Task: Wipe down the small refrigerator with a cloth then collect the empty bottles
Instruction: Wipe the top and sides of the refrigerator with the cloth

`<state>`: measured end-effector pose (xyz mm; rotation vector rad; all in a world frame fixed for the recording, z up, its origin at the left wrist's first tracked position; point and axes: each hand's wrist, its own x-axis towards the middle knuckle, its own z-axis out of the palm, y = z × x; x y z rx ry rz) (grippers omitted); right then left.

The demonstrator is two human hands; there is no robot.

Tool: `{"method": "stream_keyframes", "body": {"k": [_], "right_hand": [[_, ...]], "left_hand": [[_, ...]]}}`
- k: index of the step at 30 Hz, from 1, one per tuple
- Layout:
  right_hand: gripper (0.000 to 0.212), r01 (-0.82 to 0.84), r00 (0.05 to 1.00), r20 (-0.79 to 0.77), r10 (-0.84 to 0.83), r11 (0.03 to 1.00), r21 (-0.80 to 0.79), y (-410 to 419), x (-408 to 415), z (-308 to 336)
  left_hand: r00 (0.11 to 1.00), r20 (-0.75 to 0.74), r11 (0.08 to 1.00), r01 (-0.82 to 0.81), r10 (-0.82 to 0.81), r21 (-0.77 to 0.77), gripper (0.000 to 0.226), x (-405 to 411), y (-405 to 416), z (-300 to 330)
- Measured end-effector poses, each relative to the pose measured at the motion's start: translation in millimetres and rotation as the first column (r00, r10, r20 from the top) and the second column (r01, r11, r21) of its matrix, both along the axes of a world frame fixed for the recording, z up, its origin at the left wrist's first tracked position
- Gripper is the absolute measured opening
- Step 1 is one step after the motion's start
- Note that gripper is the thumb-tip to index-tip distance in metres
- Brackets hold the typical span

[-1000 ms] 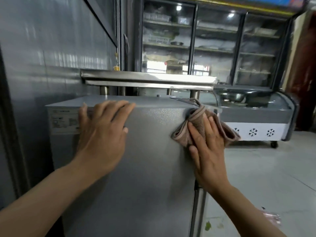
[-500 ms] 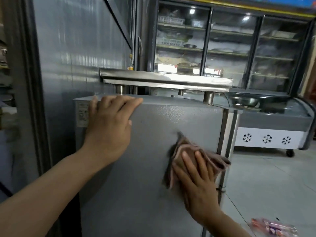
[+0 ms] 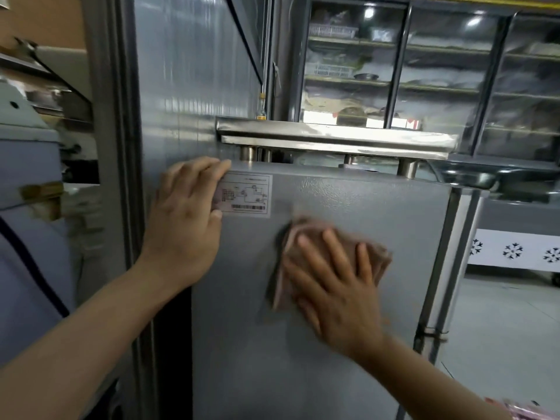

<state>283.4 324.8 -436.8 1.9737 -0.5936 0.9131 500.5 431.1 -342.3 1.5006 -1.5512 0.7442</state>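
The small grey refrigerator (image 3: 348, 344) fills the middle of the head view, its side panel facing me. My right hand (image 3: 336, 286) presses a brownish-pink cloth (image 3: 303, 234) flat against that panel, fingers spread over the cloth, which is blurred. My left hand (image 3: 188, 219) lies flat on the panel's upper left corner, partly covering a white label (image 3: 248, 194). A glass bottle (image 3: 261, 107) with a yellow label stands on the steel shelf behind the refrigerator. At the bottom right corner lies a blurred pinkish wrapper or bottle (image 3: 527, 410); I cannot tell which.
A steel shelf (image 3: 333, 136) on short legs sits just above the refrigerator. A tall metal wall panel (image 3: 194, 86) stands to the left. Glass-door display coolers (image 3: 439, 71) line the back. A chest freezer (image 3: 515, 250) with snowflake marks stands at the right on the tiled floor (image 3: 500, 344).
My right hand has slid the cloth from the refrigerator's upper right corner down and left across the panel. My left hand has shifted left to the corner over the label. The view has turned left.
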Motion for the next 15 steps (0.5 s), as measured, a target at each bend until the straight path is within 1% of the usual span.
{"method": "stream_keyframes", "body": {"k": [1, 3, 5, 6, 9, 10, 11, 12, 13, 15], "right_hand": [[0.057, 0.001, 0.997, -0.073, -0.002, 1.0, -0.007, 3.6, -2.7, -15.8], [0.054, -0.011, 0.988, -0.153, 0.009, 1.0, -0.014, 8.2, -7.8, -25.7], [0.055, -0.038, 0.989, -0.146, 0.034, 0.999, -0.023, 8.7, -5.0, -6.1], [0.057, -0.056, 0.995, -0.09, 0.053, 0.998, -0.027, 8.3, 1.7, 12.9], [0.06, -0.065, 0.977, 0.204, 0.067, 0.998, -0.018, 4.7, 30.9, 72.0], [0.06, -0.051, 0.964, 0.261, 0.052, 0.999, -0.009, 4.9, 39.0, 80.8], [0.06, -0.042, 0.962, 0.27, 0.04, 0.999, 0.0, 5.4, 44.3, 80.2], [0.06, -0.044, 0.97, 0.238, 0.043, 0.999, -0.001, 5.8, 46.7, 70.9], [0.06, -0.051, 0.984, 0.171, 0.052, 0.999, -0.006, 6.0, 45.9, 54.4], [0.062, -0.063, 0.998, -0.013, 0.063, 0.998, -0.009, 7.7, 37.6, 13.9]], "left_hand": [[1.0, 0.0, 1.0, 0.0, 0.0, 0.0, 0.063, 0.3, 0.6, -0.1], [1.0, 0.009, 1.0, -0.005, 0.005, 0.008, 0.063, 1.7, 2.4, 0.9], [0.999, 0.016, 0.999, 0.027, -0.027, 0.02, 0.062, 4.6, 4.9, 3.2], [0.998, 0.012, 0.998, 0.058, -0.058, 0.023, 0.061, 7.7, 6.3, 4.8], [0.989, -0.04, 0.99, 0.142, -0.141, 0.011, 0.055, 21.5, 9.9, 5.3], [0.984, -0.068, 0.986, 0.165, -0.165, 0.0, 0.054, 26.1, 10.6, 3.7], [0.979, -0.095, 0.983, 0.184, -0.183, -0.001, 0.056, 29.9, 11.3, 1.4], [0.974, -0.117, 0.981, 0.194, -0.192, 0.007, 0.061, 32.2, 12.3, -1.5], [0.972, -0.132, 0.98, 0.199, -0.195, 0.018, 0.066, 33.1, 13.2, -4.1], [0.966, -0.157, 0.976, 0.213, -0.204, 0.043, 0.072, 32.0, 14.9, -8.8]]}}
